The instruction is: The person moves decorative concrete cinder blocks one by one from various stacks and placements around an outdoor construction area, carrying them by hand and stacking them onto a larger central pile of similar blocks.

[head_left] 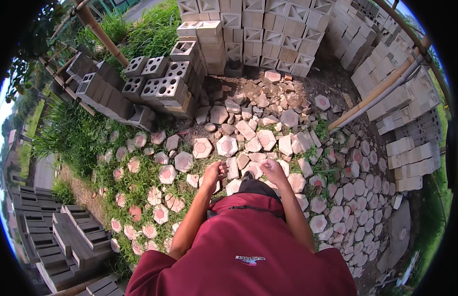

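Observation:
My left hand [216, 174] is held out in front of my body, its fingers curled in, with nothing showing in them. Level with it, my right hand [273, 170] is closed in a loose fist, and no object sticks out of it. Both hands are in the air, touching nothing. Under and ahead of them lies a path of hexagonal paving stones [227, 146], pale with pinkish centres. A rectangular stone [245, 129] lies among broken rubble farther on. One dark shoe [248, 175] shows between my hands.
Stacked hollow blocks with round holes [165, 88] stand ahead on the left. A wall of pale patterned blocks [252, 35] rises behind the rubble [283, 101]. A bamboo pole [374, 101] slants at right near more block stacks [411, 160]. Grey concrete pieces [71, 237] lie at lower left.

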`<state>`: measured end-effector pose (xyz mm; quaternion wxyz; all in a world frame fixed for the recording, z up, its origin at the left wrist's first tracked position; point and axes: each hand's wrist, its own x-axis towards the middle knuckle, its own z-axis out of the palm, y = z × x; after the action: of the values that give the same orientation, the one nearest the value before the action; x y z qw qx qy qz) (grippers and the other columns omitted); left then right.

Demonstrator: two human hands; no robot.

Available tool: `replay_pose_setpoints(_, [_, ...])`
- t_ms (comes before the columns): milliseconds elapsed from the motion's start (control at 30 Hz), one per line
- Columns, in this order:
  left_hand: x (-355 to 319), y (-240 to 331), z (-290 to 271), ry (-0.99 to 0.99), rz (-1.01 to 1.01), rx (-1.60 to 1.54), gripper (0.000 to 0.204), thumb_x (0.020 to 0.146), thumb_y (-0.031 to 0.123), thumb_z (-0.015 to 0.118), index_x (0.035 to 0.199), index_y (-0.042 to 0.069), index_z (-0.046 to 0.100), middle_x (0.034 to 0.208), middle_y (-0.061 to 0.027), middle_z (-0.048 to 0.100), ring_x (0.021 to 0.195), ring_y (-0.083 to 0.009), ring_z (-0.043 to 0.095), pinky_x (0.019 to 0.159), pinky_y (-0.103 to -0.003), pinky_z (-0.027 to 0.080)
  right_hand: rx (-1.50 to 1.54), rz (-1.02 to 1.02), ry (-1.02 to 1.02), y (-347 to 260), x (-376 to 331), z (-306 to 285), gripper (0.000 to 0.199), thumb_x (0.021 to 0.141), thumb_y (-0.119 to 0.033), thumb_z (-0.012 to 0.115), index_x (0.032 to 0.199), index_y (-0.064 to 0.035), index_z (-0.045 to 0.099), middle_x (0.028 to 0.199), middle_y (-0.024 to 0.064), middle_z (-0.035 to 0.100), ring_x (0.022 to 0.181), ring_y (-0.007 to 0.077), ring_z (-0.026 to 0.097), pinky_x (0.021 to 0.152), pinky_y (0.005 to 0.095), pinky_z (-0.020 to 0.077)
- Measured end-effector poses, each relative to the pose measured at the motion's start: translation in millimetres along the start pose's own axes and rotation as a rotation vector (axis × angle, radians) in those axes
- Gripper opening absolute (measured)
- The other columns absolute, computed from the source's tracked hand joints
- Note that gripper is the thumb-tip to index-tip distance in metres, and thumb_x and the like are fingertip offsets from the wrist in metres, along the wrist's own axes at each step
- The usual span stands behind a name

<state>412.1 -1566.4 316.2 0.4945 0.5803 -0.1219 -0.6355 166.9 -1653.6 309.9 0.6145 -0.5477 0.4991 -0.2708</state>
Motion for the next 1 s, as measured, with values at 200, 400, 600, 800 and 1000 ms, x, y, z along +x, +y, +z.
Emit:
replay_pose_setpoints(200, [99.1,79.0,66.7,-0.110,0.156,0.048,0.031,0.095,0.028,0.045,0.108,0.003,0.056,0.093,-0.0030,0.064,0.081,-0.0094,0.060,0.071,-0.025,0.046,-0.345,-0.167,-0.084,-40.1,110.8,-36.9,0.026,0.083,-0.021,0.064,0.095,0.0019,0.061,0.083,0.0124,0.066,0.077,0.0181,0.064,0.070,0.0301,0.0503])
replay_pose_setpoints(400, [210.9,137.1,99.7,-0.105,0.142,-0.130,0.025,0.096,0.024,0.046,0.105,0.004,0.056,0.094,-0.0050,0.063,0.078,-0.0081,0.057,0.072,-0.026,0.047,-0.276,-0.089,-0.051,-110.7,198.6,-55.6,0.022,0.086,-0.018,0.061,0.095,0.0013,0.062,0.084,0.0094,0.066,0.076,0.0155,0.063,0.072,0.0282,0.0495])
replay_pose_setpoints(600, [351.6,157.7,92.6,-0.001,0.158,-0.139,0.028,0.096,0.026,0.046,0.108,0.003,0.056,0.100,-0.0086,0.063,0.088,-0.0132,0.059,0.076,-0.027,0.046,-0.229,0.046,-0.093,-89.4,347.0,-68.5,0.018,0.085,-0.013,0.060,0.095,0.0013,0.061,0.083,0.0092,0.066,0.078,0.0147,0.063,0.071,0.0288,0.0493])
replay_pose_setpoints(800, [483.7,163.7,68.9,0.316,0.037,0.027,0.027,0.096,0.025,0.048,0.107,0.004,0.058,0.098,-0.0058,0.064,0.086,-0.0116,0.058,0.074,-0.026,0.046,-0.436,0.044,-0.239,-90.8,521.7,-64.1,0.014,0.083,-0.014,0.058,0.085,0.0001,0.058,0.074,0.0121,0.063,0.068,0.0248,0.063,0.065,0.0345,0.0487])
replay_pose_setpoints(1000, [587.8,240.7,47.8,0.422,-0.029,-0.228,0.030,0.095,0.025,0.046,0.108,0.000,0.054,0.097,-0.0093,0.063,0.089,-0.0165,0.061,0.076,-0.031,0.048,-0.432,0.078,-0.312,-136.0,672.8,-26.0,0.020,0.083,-0.016,0.064,0.087,0.0027,0.059,0.076,0.0111,0.064,0.068,0.0167,0.064,0.064,0.0298,0.0493])
